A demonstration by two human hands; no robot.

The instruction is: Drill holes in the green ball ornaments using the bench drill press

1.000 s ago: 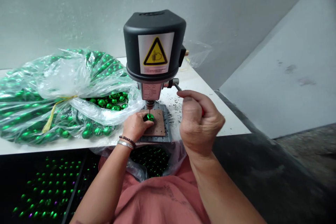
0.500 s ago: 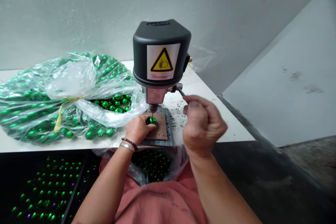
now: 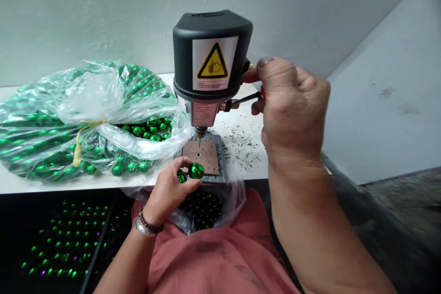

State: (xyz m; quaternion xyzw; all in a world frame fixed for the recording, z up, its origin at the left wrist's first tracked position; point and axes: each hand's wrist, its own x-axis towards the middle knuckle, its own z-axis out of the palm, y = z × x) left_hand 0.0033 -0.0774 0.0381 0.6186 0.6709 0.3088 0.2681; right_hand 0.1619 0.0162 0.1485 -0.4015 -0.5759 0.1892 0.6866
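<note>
My left hand [image 3: 169,188] is closed on a shiny green ball [image 3: 196,171], pinched between fingers and thumb just in front of the base board. Behind those fingers a second green ball [image 3: 181,176] partly shows. My right hand [image 3: 292,105] is wrapped round the feed lever [image 3: 248,97] of a small black drill press [image 3: 210,62]; its grip is mostly hidden, with a bit of red showing. The thin drill bit [image 3: 200,141] hangs above a brown board [image 3: 208,156] with a dark hole in it, apart from both balls.
A big clear plastic bag [image 3: 93,96] of green balls, tied with yellow string, lies on the white table [image 3: 246,124] at left. Dark shavings [image 3: 241,142] are scattered right of the press. An open bag [image 3: 203,209] of green balls sits at my lap, below the table edge.
My left hand has drawn the green ball off the board, toward me. My right hand has swung the lever up, and the drill bit now stands clear of the ball.
</note>
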